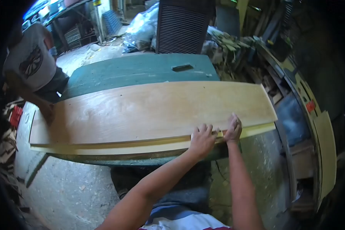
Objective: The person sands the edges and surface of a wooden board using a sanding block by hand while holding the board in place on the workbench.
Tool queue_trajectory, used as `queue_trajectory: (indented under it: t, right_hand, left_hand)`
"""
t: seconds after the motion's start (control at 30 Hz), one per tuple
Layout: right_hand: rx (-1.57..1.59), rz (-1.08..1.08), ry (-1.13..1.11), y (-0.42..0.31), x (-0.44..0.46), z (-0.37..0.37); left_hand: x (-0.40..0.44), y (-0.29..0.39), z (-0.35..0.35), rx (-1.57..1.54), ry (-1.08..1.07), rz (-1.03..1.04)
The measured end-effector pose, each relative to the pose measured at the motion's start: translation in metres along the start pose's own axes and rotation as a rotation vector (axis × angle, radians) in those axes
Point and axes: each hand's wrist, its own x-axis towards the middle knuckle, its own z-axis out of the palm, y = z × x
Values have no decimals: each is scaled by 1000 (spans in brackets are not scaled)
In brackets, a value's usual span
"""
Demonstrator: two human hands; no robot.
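A long, pale wooden panel (153,111) lies across a green table, its near edge towards me. A yellowish wood strip (115,148) shows beneath that edge. My left hand (203,141) rests on the near edge right of the middle, fingers spread over the panel's top. Close beside it, my right hand (233,129) touches the same edge, its fingers stretched upward and thumb towards my left hand. Between the two hands shows a small pale piece (220,133), too small to name. The undersides of both hands are hidden.
Another person (34,61) stands at the left, with a hand (46,112) on the panel's left end. The green tabletop (142,69) has a slot. Behind it stand a dark louvred panel (183,27) and plastic bags (142,28). Wood scraps (234,42) and boards (325,153) line the right.
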Motion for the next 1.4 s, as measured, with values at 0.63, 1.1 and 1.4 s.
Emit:
queue_trajectory:
  t: [0.63,1.1,1.4]
  right_hand:
    - [-694,-368,-222,-30,1,5]
    - [-726,-374,-196,-3,12,0]
    - [-921,6,78,0,-12,10]
  left_hand:
    - [-202,-228,-105,76,197,51]
    - [-264,-274,-137,280,338,-192]
    - [-336,-312,-158,384,367,-485]
